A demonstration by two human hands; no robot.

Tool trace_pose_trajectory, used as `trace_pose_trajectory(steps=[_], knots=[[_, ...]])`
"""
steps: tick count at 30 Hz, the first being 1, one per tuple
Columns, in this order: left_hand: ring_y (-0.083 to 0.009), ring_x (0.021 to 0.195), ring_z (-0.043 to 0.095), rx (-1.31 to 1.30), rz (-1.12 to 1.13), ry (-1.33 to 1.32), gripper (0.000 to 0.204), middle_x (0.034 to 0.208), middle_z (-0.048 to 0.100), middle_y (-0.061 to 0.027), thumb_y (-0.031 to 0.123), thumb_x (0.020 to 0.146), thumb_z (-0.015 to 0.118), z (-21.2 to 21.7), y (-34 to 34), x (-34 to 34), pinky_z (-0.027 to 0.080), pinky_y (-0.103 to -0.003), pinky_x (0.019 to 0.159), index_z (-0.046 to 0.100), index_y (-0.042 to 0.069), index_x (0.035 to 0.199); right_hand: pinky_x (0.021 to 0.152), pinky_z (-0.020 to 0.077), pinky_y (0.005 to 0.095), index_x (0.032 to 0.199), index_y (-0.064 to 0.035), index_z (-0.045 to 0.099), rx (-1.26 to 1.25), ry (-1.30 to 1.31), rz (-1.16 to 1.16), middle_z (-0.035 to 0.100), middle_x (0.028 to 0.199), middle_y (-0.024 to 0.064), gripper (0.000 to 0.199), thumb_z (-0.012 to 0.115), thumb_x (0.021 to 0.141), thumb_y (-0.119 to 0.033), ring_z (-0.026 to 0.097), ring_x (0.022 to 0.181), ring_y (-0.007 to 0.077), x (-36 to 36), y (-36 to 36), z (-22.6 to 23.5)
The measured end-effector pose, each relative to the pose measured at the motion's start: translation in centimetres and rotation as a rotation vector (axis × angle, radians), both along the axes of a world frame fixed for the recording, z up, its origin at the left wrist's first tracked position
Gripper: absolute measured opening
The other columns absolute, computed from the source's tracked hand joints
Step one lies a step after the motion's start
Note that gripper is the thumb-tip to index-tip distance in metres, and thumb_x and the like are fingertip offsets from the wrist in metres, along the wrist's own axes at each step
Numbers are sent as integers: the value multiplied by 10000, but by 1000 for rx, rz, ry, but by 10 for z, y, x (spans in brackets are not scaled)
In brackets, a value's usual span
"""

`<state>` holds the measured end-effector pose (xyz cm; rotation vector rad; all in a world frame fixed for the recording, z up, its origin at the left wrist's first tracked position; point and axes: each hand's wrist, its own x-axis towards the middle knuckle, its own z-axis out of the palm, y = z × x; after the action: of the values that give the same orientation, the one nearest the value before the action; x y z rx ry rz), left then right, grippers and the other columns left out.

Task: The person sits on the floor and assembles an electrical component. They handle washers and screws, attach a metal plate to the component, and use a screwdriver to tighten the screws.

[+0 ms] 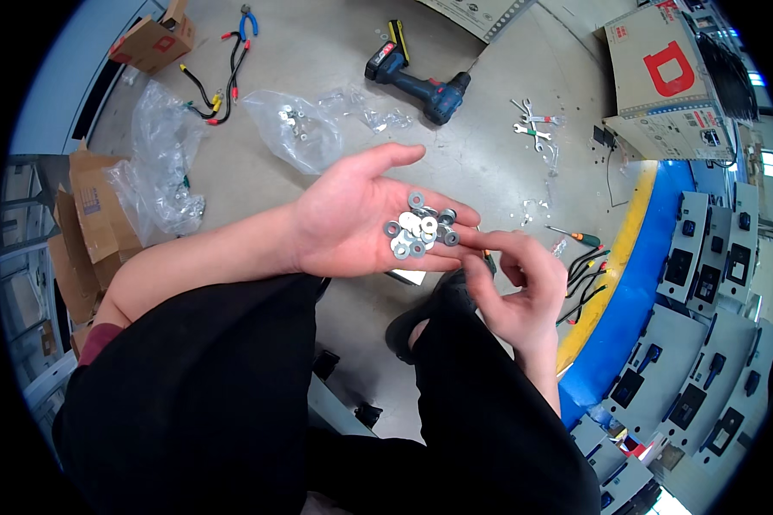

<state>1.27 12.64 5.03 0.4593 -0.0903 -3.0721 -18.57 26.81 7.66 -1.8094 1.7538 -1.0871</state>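
My left hand (352, 223) lies palm up above my knees, cupping a small heap of several metal washers (419, 227) and nuts on its fingers. My right hand (515, 283) reaches in from the right, its thumb and forefinger pinched at the edge of the heap near one washer (452, 238). Whether the fingertips have a washer between them is hard to tell. Both forearms are bare; my black trousers fill the lower half of the view.
On the concrete floor lie clear plastic bags of hardware (292, 124), a blue cordless drill (419, 79), small spanners (532, 120), a screwdriver (575, 236), red and black cables (223, 81) and cardboard boxes (150, 39). A yellow-and-blue edged row of grey units (696, 292) runs along the right.
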Motion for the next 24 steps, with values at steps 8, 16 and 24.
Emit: trace_pose_trajectory(steps=[8, 16, 24], knots=[[-303, 1246, 616, 24, -37, 1, 801, 1363, 622, -219, 541, 1089, 275, -6, 5, -7, 445, -446, 1120, 465, -142, 1460, 607, 558, 335, 1114, -78, 764, -87, 348, 133, 729, 880, 68, 369, 834, 752, -77, 707, 706, 235, 11, 2, -7], [-296, 1222, 621, -14, -62, -32, 799, 1351, 630, -208, 544, 1087, 279, -5, 8, -13, 448, -447, 1107, 468, -136, 1460, 616, 566, 344, 1166, -87, 756, -36, 363, 118, 741, 900, 94, 415, 831, 759, -78, 721, 714, 254, 10, 6, -4], [-288, 1208, 630, 34, -83, 24, 799, 1350, 634, -194, 551, 1086, 278, -9, 7, -18, 463, -442, 1087, 474, -128, 1458, 624, 573, 343, 1126, -88, 773, -56, 369, 42, 749, 924, 107, 371, 816, 758, -68, 725, 723, 268, 5, 14, 2]])
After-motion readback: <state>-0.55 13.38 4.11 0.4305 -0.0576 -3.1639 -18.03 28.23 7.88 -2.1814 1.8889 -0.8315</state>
